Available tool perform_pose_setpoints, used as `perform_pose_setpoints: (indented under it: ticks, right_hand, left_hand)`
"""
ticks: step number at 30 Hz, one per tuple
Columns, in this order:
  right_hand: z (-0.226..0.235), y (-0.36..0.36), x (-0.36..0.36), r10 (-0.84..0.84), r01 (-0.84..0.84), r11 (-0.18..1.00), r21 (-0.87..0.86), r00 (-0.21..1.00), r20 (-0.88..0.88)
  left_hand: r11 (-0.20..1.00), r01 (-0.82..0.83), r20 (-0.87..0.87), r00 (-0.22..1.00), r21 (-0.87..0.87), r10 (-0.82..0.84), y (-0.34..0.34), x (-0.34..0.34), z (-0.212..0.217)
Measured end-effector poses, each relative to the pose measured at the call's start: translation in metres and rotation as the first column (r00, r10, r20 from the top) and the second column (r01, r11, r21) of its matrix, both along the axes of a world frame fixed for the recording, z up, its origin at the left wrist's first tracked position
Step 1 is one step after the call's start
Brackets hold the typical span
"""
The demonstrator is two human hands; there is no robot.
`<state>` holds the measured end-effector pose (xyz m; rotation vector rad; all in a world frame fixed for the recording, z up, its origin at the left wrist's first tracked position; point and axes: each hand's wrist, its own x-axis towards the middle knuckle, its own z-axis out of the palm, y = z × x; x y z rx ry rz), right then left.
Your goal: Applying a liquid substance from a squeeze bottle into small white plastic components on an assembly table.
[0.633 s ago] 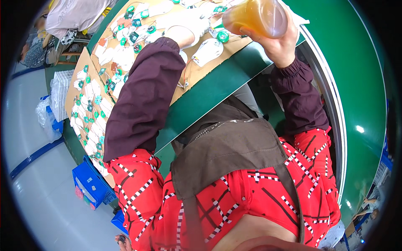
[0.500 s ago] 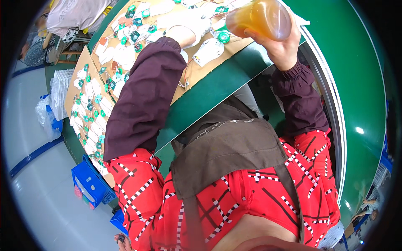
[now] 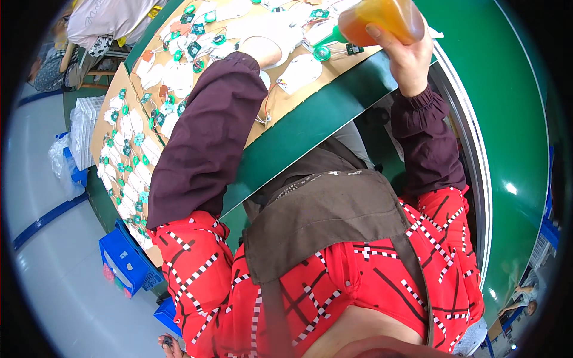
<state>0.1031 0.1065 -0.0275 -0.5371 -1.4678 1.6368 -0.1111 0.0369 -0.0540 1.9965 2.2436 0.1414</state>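
The green bench (image 3: pixel 310 128) curves across the upper part of your view, and on it lies a brown cardboard sheet (image 3: pixel 286 98) covered with white pouches (image 3: pixel 298 71) wired to small green circuit boards (image 3: pixel 197 49); a second cardboard sheet (image 3: pixel 104 128) to your left carries more of the same in rows. To your right runs a broad green conveyor belt (image 3: pixel 507 119) with a pale metal rim. Your dark brown apron (image 3: pixel 322 215) hangs over a red patterned top (image 3: pixel 370 280), and both forearms wear dark maroon sleeve covers (image 3: pixel 209 137). Beyond the bench on your left, blue plastic crates (image 3: pixel 128 262) sit on the grey floor (image 3: pixel 54 280), and a stack of clear trays (image 3: pixel 80 128) stands near the bench edge. Your right hand (image 3: pixel 409 56) is raised above the bench's near edge, fingers wrapped around an amber, translucent bottle (image 3: pixel 382 18) that lies tilted almost on its side, its mouth end toward your left; the thumb shows across its underside. Your left hand (image 3: pixel 262 51) reaches out over the cardboard among the white pouches; only the wrist end shows past the sleeve, so you cannot tell whether it is spread or closed, or whether it holds anything. A green round part (image 3: pixel 322 53) lies just beside the bottle's lower end.
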Motion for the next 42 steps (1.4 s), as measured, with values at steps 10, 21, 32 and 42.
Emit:
perform_pose_setpoints:
  ticks: [10, 21, 32, 42]
  right_hand:
    - [-0.018, 0.017, -0.015, -0.092, 0.114, 0.987, 0.111, 0.978, -0.187]
    - [-0.04, 0.014, -0.028, 0.121, -0.061, 0.989, 0.133, 0.851, -0.511]
    - [-0.007, -0.006, -0.002, -0.08, 0.074, 0.868, 0.49, 0.997, -0.008]
    - [-0.042, 0.005, 0.001, -0.046, 0.061, 0.913, 0.403, 0.998, -0.045]
  left_hand:
    - [1.0, 0.011, 0.042, 0.999, 0.002, -0.011, 0.003, 0.0, 0.001]
    - [1.0, -0.024, -0.021, 0.999, 0.018, 0.024, 0.003, -0.001, -0.003]
    - [0.998, -0.068, 0.071, 0.995, -0.012, 0.069, 0.001, 0.004, 0.006]
    - [1.0, -0.023, 0.082, 0.996, 0.019, 0.021, 0.003, -0.003, -0.005]
